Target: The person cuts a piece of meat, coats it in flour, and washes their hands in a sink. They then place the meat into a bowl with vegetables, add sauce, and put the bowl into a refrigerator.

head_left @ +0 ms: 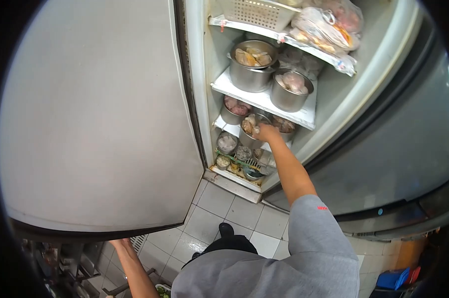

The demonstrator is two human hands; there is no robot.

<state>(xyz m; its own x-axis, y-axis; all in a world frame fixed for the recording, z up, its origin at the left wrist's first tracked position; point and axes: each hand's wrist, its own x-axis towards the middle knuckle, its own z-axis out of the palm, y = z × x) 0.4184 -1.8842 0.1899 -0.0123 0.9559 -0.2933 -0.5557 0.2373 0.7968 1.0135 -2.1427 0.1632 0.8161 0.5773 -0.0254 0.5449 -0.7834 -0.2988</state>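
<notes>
My right hand (267,132) reaches into the open fridge, its fingers closed on a clear plastic bag of brownish food (249,124). That bag sits in a round metal pot (250,141) on a lower shelf. Beside the pot stand another pot with reddish meat (236,106) and one with brown pieces (284,124). My left hand (119,243) is at the bottom edge of the large steel fridge door (100,124); the door hides its fingers.
Above are a tall pot with bagged yellowish food (252,77), a pot with pale bagged meat (290,97), a white basket (256,16) and stuffed plastic bags (328,27). Small containers (227,142) fill the bottom. The fridge sill (234,185) borders the tiled floor (204,223).
</notes>
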